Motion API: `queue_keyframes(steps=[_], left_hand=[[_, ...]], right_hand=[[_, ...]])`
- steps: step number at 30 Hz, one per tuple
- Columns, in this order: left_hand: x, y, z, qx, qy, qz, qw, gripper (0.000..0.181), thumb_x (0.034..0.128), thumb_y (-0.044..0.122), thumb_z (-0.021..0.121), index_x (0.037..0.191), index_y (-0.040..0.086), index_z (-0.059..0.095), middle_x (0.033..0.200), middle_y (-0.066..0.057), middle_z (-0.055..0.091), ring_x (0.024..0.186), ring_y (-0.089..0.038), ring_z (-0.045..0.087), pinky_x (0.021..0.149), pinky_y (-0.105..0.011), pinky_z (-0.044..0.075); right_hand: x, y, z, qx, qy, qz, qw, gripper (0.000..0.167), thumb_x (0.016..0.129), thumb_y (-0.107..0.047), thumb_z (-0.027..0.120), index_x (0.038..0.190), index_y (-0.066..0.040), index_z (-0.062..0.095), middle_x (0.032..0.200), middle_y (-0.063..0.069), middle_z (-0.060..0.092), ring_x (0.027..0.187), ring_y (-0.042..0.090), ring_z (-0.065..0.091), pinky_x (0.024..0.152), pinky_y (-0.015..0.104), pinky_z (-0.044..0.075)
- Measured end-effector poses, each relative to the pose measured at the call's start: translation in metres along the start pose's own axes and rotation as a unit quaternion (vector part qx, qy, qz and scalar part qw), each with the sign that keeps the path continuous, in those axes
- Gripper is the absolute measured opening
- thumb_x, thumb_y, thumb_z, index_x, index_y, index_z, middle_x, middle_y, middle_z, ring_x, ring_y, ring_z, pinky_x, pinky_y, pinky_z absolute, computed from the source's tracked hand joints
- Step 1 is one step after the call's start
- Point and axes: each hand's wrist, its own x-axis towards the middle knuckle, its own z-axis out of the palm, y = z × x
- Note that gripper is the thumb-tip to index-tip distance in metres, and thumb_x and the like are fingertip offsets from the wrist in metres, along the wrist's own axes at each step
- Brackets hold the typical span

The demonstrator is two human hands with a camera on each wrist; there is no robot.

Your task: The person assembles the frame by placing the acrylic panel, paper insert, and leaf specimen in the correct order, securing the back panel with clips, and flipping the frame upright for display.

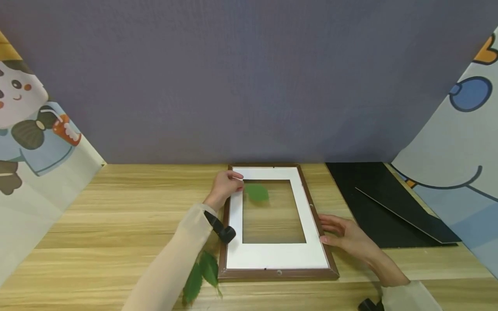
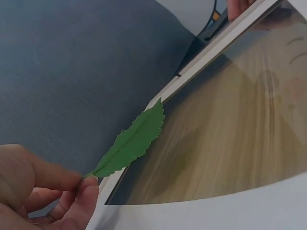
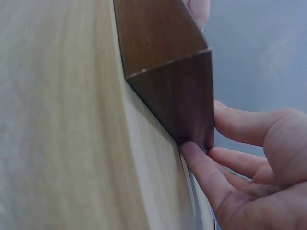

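Observation:
My left hand (image 1: 225, 186) pinches the stem of a green serrated leaf (image 1: 257, 192) between thumb and fingertips; the left wrist view shows the leaf (image 2: 132, 140) extending from the fingertips. The leaf is over the upper left of the opening in a white mat (image 1: 276, 256), which lies inside a brown frame (image 1: 299, 274). At the frame's right side, my right hand (image 1: 348, 237) touches the outer edge with its fingertips and thumb, fingers loosely bent. In the right wrist view those fingertips (image 3: 194, 153) rest against the brown side (image 3: 177, 96).
Several green leaves (image 1: 209, 268) lie by the frame's lower left corner, partly behind the left sleeve. On the right are black boards (image 1: 373, 194), one leaning at an angle over another. A grey panel (image 1: 249, 82) stands behind the wooden table (image 1: 116, 216), with cartoon-printed panels on both sides.

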Motion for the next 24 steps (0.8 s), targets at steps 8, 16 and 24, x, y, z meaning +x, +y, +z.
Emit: queue_keyframes(steps=[8,16,24], left_hand=[[0.008,-0.003,0.006,-0.033,0.011,0.001,0.9994,0.02,0.0766,-0.014,0.058,0.096,-0.016,0.061,0.067,-0.006,0.057,0.054,-0.007,0.055,0.056,-0.018,0.049],[0.015,-0.007,0.013,-0.061,0.014,-0.02,0.9978,0.012,0.0772,-0.016,0.058,0.089,-0.014,0.06,0.074,-0.015,0.06,0.056,-0.01,0.057,0.058,-0.019,0.054],[0.016,-0.008,0.016,-0.049,0.014,-0.017,0.9985,0.011,0.0758,-0.015,0.056,0.085,-0.011,0.059,0.062,-0.004,0.054,0.052,-0.008,0.055,0.054,-0.017,0.052]], right_hand=[[0.001,0.0,0.0,0.008,-0.003,-0.002,1.0,0.066,0.087,-0.016,0.068,0.139,0.011,0.038,0.139,0.033,0.042,0.122,0.046,0.048,0.085,0.014,0.048],[0.001,0.001,0.0,0.007,-0.002,-0.001,1.0,0.065,0.088,-0.016,0.068,0.138,0.011,0.038,0.139,0.032,0.042,0.122,0.046,0.048,0.085,0.014,0.048],[0.001,0.002,0.0,0.011,0.0,0.007,0.9999,0.065,0.088,-0.016,0.068,0.139,0.01,0.038,0.139,0.032,0.042,0.123,0.045,0.048,0.085,0.014,0.048]])
